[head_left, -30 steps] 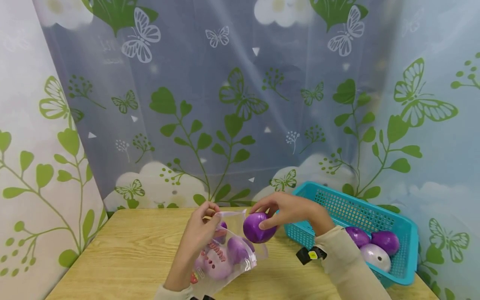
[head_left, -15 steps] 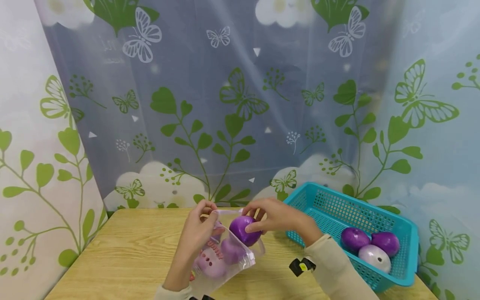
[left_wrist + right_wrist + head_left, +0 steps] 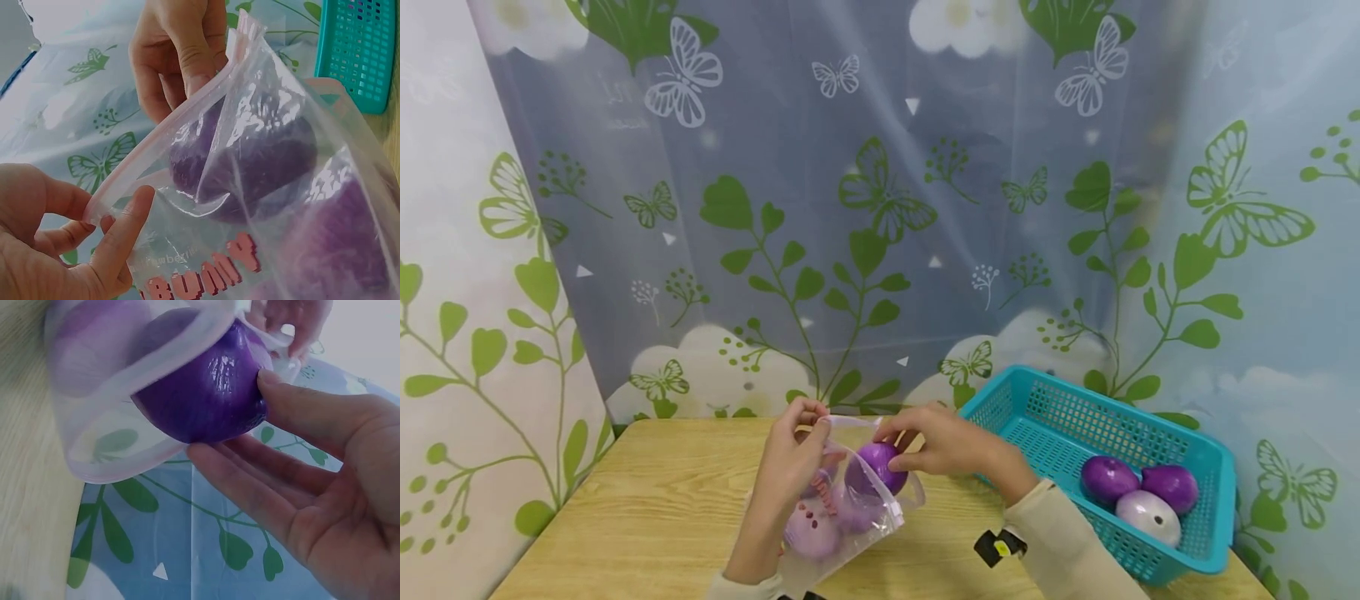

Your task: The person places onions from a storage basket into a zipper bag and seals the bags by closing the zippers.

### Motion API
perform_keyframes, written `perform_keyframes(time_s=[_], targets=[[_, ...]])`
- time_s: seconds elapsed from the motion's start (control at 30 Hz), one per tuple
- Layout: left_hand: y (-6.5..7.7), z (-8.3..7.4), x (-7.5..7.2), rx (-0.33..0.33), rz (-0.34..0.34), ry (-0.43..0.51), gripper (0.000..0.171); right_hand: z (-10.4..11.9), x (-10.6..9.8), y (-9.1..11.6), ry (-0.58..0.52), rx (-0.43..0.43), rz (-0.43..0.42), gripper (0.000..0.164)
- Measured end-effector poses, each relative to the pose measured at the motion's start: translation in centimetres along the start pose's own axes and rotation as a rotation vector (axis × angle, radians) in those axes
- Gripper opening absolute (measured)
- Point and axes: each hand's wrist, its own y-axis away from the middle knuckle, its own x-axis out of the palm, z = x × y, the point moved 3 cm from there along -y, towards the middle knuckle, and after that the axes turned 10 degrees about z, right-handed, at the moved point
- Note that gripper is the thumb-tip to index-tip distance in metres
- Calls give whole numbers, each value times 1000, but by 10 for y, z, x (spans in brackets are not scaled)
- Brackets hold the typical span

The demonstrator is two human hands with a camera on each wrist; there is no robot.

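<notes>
A clear zip bag (image 3: 827, 571) with a pink strip and red lettering is held at its mouth by my left hand (image 3: 790, 467), fingers and thumb pinching the edge. The fingertips of my right hand (image 3: 951, 446) grip a glossy purple onion (image 3: 206, 394), which sits partly inside the open mouth of the bag. In the left wrist view it shows through the film, below the zip strip (image 3: 150, 140). Other purple onions (image 3: 812, 533) lie lower in the bag, blurred by the plastic.
A turquoise perforated basket (image 3: 1221, 508) stands at the right of the wooden table (image 3: 647, 500). In it lie two dark purple onions (image 3: 1108, 479) and a pale onion (image 3: 1150, 517) with a dark spot. A printed curtain (image 3: 880, 292) hangs behind the table.
My right hand has moved left and slightly down, bringing the onion from the bag's edge into its mouth. The left hand has shifted slightly left, still pinching the bag.
</notes>
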Motion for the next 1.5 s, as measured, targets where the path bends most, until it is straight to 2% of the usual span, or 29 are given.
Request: perform_keyframes(time_s=[0.37, 0.6, 0.83, 1.17, 1.5], targets=[[0, -2, -2, 24, 0, 59, 11, 3, 10, -7, 28, -20, -76, 16], [0, -3, -2, 24, -19, 71, 11, 6, 18, -9, 4, 6, -16, 14], [0, -4, -2, 32, -31, 90, 11, 9, 25, -12, -61, -47, 87, 22], [-1, -5, -2, 35, -37, 94, 11, 3, 22, -7, -189, -31, 97, 26], [0, -4, -3, 43, -29, 68, 10, 0, 29, -10, -352, -23, 182, 44]])
